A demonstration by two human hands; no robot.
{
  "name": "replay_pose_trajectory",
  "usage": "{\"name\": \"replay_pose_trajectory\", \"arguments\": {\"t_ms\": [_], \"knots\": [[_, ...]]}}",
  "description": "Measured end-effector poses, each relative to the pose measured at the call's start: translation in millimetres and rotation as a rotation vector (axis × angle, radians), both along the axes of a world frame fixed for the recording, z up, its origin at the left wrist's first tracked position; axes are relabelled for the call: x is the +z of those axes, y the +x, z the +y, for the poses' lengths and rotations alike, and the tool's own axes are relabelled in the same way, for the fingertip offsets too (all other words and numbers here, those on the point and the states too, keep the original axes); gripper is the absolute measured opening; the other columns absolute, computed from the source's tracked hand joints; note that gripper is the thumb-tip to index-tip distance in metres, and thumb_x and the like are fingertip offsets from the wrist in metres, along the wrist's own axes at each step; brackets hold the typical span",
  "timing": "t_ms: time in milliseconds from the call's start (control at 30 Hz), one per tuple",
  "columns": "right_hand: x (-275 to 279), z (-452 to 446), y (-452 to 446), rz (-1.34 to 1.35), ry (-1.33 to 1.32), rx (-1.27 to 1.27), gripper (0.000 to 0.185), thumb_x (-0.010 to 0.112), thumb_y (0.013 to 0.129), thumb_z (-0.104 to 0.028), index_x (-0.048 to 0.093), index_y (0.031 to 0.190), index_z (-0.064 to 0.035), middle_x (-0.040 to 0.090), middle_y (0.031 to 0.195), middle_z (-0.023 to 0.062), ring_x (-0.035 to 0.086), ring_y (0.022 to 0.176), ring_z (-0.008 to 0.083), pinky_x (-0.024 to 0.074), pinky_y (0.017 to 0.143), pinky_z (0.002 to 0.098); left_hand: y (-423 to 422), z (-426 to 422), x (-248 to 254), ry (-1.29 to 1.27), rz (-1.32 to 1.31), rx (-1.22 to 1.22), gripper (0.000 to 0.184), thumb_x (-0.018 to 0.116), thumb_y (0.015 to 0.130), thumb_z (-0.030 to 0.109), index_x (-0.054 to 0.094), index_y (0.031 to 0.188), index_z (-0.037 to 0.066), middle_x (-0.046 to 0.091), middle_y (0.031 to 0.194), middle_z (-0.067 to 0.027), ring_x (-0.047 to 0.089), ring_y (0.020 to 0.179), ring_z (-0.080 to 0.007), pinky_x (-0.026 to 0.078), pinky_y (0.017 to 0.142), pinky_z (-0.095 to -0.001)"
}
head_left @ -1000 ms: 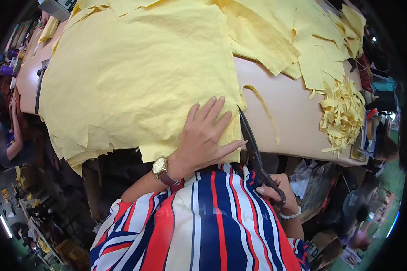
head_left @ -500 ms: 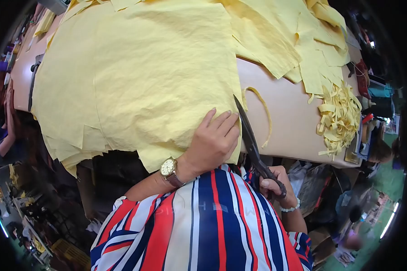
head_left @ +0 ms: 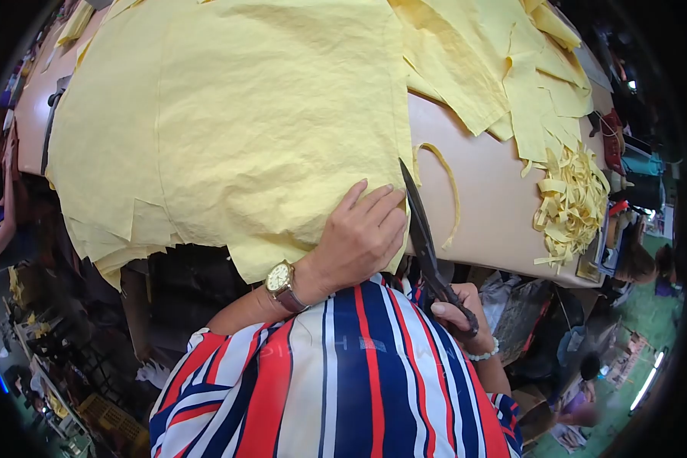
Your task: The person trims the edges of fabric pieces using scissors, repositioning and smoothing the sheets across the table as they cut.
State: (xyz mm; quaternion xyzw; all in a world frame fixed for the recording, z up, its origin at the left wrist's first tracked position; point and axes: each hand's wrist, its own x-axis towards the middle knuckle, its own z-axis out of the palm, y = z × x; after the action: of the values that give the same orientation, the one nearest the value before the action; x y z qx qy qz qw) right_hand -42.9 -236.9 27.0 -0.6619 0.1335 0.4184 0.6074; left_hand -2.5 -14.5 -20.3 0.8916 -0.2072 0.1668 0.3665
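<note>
Spread over the table is a large yellow cloth (head_left: 244, 114), a bit wrinkled, with ragged lower edges. My left hand (head_left: 365, 233) lies palm down on its lower right part, fingers stretched out towards the right edge. In my right hand (head_left: 466, 309) is a pair of dark fabric shears (head_left: 426, 240), gripped by the handles. Their blades point up and away along the cloth's right edge, the tip touching or very close to it just beyond my left fingertips. A thin curled yellow strip (head_left: 452, 191) lies on the table right of the blades.
More yellow cloth (head_left: 466, 69) is heaped at the back right. A pile of yellow offcut strips (head_left: 569, 202) sits at the right end of the tan table (head_left: 488, 198). Another person's arm (head_left: 6, 206) shows at the far left. A yellow crate (head_left: 114, 420) stands at lower left.
The view has shifted slightly. The shears' tip now meets the cloth's edge at nearly the same place, and my left hand stays flat on the cloth.
</note>
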Motion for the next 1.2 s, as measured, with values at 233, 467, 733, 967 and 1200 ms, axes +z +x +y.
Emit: {"name": "replay_pose_trajectory", "arguments": {"t_ms": [233, 467, 733, 967, 1200], "knots": [[-2, 3, -3, -0.048, -0.037, 0.036, 0.024, 0.068, 0.074, -0.021, 0.054, 0.063, -0.0038, 0.045, 0.052, -0.0058, 0.038, 0.046, 0.0013, 0.0277, 0.042, 0.0175, 0, 2, 4, -0.091, 0.028, 0.015, 0.007, 0.057, 0.076, 0.005, 0.051, 0.080, 0.002, 0.060, 0.099, -0.0143, 0.059, 0.089, -0.0274, 0.044, 0.085, -0.0442], [-7, -2, -7, -0.037, -0.026, 0.046, 0.024, 0.068, 0.074, -0.018, 0.052, 0.060, -0.0050, 0.044, 0.052, -0.0065, 0.037, 0.047, 0.0010, 0.0259, 0.043, 0.0171, -2, 2, 3, -0.170, 0.078, 0.028, 0.006, 0.055, 0.077, 0.004, 0.051, 0.080, 0.002, 0.061, 0.097, -0.0139, 0.060, 0.083, -0.0276, 0.044, 0.086, -0.0443], [-8, 1, -11, -0.040, -0.058, 0.029, 0.024, 0.068, 0.074, -0.016, 0.052, 0.060, -0.0053, 0.044, 0.053, -0.0066, 0.036, 0.047, 0.0011, 0.0253, 0.043, 0.0175, -3, 4, 2, -0.248, 0.070, 0.025, 0.007, 0.053, 0.077, 0.001, 0.049, 0.083, 0.000, 0.058, 0.103, -0.0175, 0.059, 0.089, -0.0315, 0.043, 0.086, -0.0446], [-10, 1, -8, -0.053, -0.032, 0.037, 0.024, 0.068, 0.073, -0.017, 0.052, 0.060, -0.0054, 0.044, 0.054, -0.0069, 0.036, 0.049, 0.0011, 0.0259, 0.045, 0.0176, -3, 4, 1, -0.230, 0.076, 0.001, 0.008, 0.051, 0.077, 0.001, 0.048, 0.085, -0.001, 0.056, 0.110, -0.0193, 0.056, 0.096, -0.0337, 0.042, 0.087, -0.0456], [-6, 12, 0, -0.029, 0.019, -0.019, 0.023, 0.070, 0.072, -0.019, 0.054, 0.062, -0.0052, 0.045, 0.055, -0.0073, 0.037, 0.050, 0.0012, 0.0266, 0.045, 0.0177, -6, 5, 3, -0.244, 0.126, -0.030, 0.008, 0.050, 0.079, 0.003, 0.048, 0.086, 0.000, 0.056, 0.111, -0.0189, 0.057, 0.096, -0.0322, 0.042, 0.087, -0.0456]]}}
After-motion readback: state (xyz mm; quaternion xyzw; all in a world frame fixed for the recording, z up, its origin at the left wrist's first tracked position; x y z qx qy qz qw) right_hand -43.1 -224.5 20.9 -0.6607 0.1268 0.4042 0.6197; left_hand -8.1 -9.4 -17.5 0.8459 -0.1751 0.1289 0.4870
